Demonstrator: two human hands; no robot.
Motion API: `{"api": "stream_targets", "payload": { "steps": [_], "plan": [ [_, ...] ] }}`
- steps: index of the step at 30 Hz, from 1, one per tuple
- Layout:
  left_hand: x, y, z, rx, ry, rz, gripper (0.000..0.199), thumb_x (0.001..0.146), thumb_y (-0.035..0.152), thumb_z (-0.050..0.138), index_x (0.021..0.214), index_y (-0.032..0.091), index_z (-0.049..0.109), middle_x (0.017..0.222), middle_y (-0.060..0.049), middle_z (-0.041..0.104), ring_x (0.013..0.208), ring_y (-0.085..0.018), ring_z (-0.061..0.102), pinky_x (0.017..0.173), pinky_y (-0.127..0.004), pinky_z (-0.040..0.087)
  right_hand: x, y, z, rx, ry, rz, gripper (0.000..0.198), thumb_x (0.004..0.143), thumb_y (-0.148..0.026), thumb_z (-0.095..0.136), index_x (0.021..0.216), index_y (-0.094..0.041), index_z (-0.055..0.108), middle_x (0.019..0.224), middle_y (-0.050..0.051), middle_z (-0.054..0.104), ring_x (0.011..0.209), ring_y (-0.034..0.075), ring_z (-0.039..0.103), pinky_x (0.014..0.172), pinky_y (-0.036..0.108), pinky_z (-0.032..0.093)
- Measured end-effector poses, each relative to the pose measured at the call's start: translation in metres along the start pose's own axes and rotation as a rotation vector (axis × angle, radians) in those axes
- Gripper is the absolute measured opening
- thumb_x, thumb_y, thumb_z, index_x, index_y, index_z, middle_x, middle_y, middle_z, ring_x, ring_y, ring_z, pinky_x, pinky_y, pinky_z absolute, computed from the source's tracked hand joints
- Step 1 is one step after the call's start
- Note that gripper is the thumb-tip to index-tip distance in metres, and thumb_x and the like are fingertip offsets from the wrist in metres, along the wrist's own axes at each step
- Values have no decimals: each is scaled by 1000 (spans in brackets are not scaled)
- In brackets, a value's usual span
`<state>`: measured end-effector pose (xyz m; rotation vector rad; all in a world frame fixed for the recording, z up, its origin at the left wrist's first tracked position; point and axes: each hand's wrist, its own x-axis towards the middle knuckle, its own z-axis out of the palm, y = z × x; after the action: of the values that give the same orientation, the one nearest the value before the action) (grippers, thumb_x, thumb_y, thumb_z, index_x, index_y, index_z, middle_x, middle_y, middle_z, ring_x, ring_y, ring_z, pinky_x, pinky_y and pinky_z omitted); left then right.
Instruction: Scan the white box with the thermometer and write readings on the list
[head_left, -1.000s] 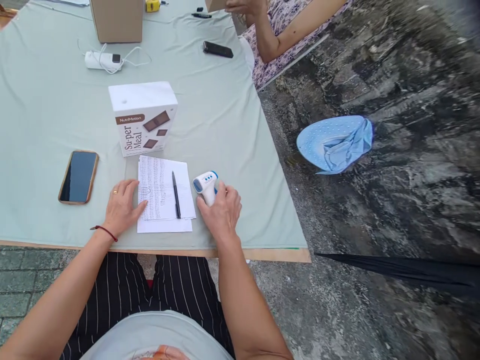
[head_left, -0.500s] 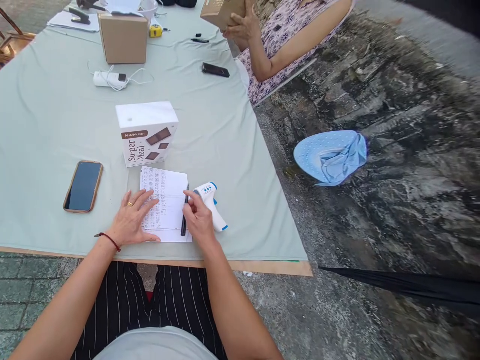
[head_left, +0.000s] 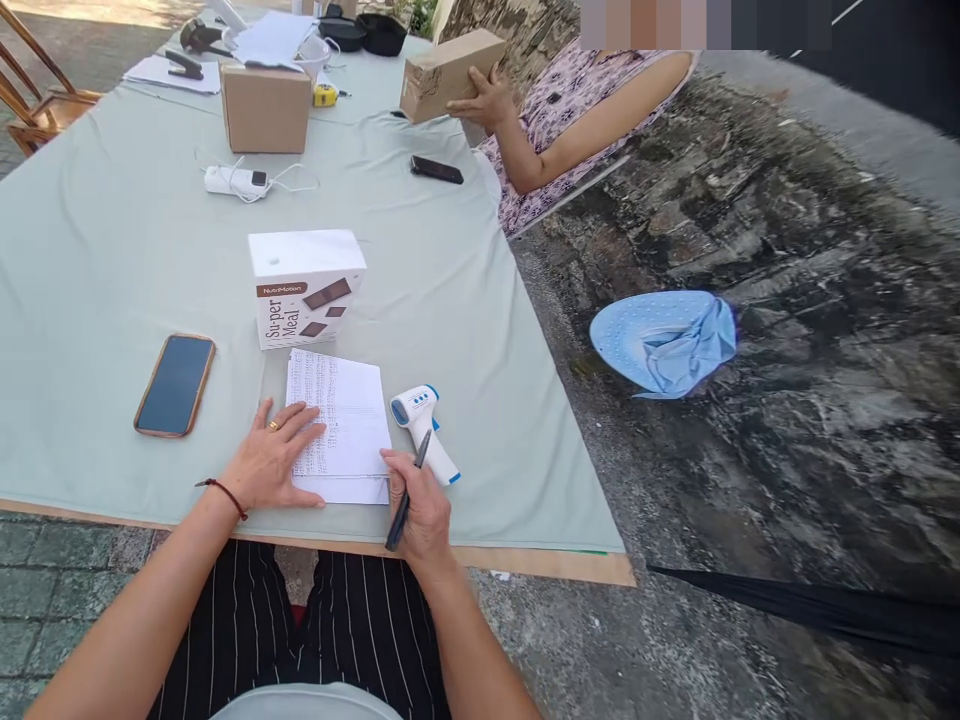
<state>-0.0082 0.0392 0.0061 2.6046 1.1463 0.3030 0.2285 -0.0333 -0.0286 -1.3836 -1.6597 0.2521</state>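
My left hand [head_left: 279, 455] lies flat with fingers spread on the left side of a white sheet of paper [head_left: 356, 420] covered in small print or writing. In my right hand [head_left: 421, 510] is a black pen [head_left: 400, 522], gripped at the lower right corner of the paper. Just beyond that hand, a white and blue infrared thermometer [head_left: 424, 425] rests on the cloth. Behind the paper stands a white box [head_left: 307, 255] lettered "Su-per Meal". A phone in a brown case [head_left: 175, 385] lies to the left of my left hand.
A pale green cloth [head_left: 135, 260] covers the table. Farther back are a white corded device [head_left: 236, 182], a brown carton [head_left: 266, 115], a yellow tape measure [head_left: 325, 96] and a black phone [head_left: 436, 170]. A co-worker's hand [head_left: 487, 98] holds a cardboard box [head_left: 450, 75]. A blue hat [head_left: 660, 340] sits off the right edge.
My right hand has drawn back toward the table edge and turned the pen, uncovering more of the thermometer. The co-worker's box is lower. The view has tilted up slightly.
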Motion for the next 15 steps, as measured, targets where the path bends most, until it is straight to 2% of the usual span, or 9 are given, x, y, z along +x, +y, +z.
{"api": "stream_targets", "payload": {
  "steps": [2,4,9,15],
  "plan": [
    [0,1,0,-1,-7,-2,100,61,74,72,140,16,49,149,-20,48,139,-42,41,118,-68,10,2,-3,3,-63,-45,-48,14,95,-22,53,109,-21,56,131,17,63,122,28,61,95,47,54],
    [0,1,0,-1,-3,0,102,61,73,73,142,16,48,149,-20,48,139,-41,41,118,-68,10,2,-3,5,-119,-84,-55,21,93,-27,59,111,-20,51,143,22,53,129,32,56,96,51,52],
    [-1,3,2,-3,12,-6,105,62,75,70,145,16,44,149,-20,48,139,-43,41,117,-69,10,-2,6,9,-171,-170,-16,41,85,-43,70,111,-20,48,147,25,47,120,36,59,90,57,53],
    [-2,4,5,0,27,0,108,62,79,67,146,16,42,147,-20,50,138,-43,42,117,-69,9,-7,16,16,-92,-207,19,46,80,-41,75,111,-21,48,150,26,43,130,37,53,97,57,50]
  ]
}}
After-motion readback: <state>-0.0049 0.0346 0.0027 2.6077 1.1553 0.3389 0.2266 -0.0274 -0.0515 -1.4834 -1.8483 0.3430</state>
